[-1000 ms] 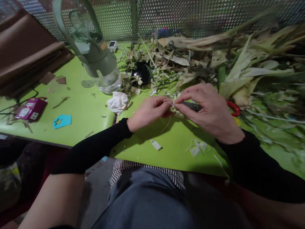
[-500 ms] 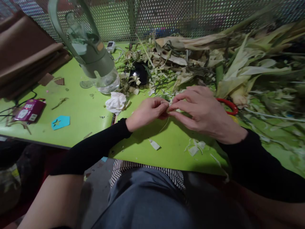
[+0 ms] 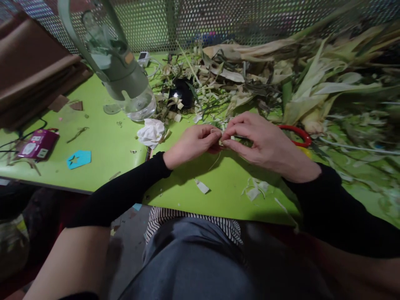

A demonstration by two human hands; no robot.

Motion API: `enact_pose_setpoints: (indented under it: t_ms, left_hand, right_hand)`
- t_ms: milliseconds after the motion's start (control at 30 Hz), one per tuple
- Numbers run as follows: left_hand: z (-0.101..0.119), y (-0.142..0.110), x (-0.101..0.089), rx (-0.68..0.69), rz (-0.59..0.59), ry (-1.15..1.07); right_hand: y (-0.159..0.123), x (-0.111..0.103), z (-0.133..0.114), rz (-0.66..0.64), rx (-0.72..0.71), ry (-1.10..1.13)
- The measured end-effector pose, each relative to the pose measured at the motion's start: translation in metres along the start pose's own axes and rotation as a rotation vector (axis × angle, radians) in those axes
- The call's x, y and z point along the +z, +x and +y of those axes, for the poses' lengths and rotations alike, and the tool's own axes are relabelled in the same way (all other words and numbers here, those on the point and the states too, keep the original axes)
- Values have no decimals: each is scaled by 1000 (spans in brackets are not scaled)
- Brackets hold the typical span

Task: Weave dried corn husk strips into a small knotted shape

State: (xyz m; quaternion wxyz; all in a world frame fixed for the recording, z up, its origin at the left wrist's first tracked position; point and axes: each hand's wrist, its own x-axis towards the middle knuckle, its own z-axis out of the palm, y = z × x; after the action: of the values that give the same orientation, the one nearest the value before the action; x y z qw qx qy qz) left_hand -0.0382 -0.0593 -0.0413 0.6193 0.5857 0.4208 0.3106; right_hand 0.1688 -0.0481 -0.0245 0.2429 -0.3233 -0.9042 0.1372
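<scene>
Over the green table, my left hand [image 3: 195, 143] is closed in a pinch, thumb against the bent forefinger. A thin pale strand [image 3: 215, 161] hangs down from its fingertips. Close against it, my right hand [image 3: 261, 143] pinches at the same spot with thumb and forefinger. What lies between the right fingertips is too small to make out. Below the hands lie a pale husk scrap [image 3: 202, 186] and a small heap of thin shreds [image 3: 254, 191]. Red scissor-like handles [image 3: 298, 134] show partly behind my right wrist.
Dried corn husks [image 3: 312, 93] and shreds cover the back and right. A green-lidded bottle [image 3: 133, 85], crumpled tissue [image 3: 151, 132] and black rounded object [image 3: 181, 93] stand leftward. Farther left are a blue star cutout [image 3: 79, 159], purple box [image 3: 39, 143] and brown folded material [image 3: 34, 66].
Both hands stay together at nearly the same place. The right fingers have shifted slightly left and closed in on the left fingertips. The view has moved a little.
</scene>
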Motion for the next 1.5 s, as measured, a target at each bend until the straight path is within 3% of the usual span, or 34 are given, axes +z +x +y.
enact_pose_setpoints:
  t_ms: [200, 567, 933, 1200, 1500]
  left_hand:
    - [-6, 2, -11, 79, -139, -11]
    - [-7, 6, -15, 46, -181, 55]
    - [-6, 2, -16, 3, -166, -51]
    - [-6, 3, -16, -12, -218, -161]
    - [-6, 1, -14, -23, -254, -130]
  right_hand:
    - [-1, -3, 4, 18, 30, 36]
    - [0, -8, 2, -42, 44, 40]
    - [-1, -9, 1, -47, 28, 30]
    - [-1, -10, 4, -40, 3, 54]
    - [0, -15, -1, -88, 44, 43]
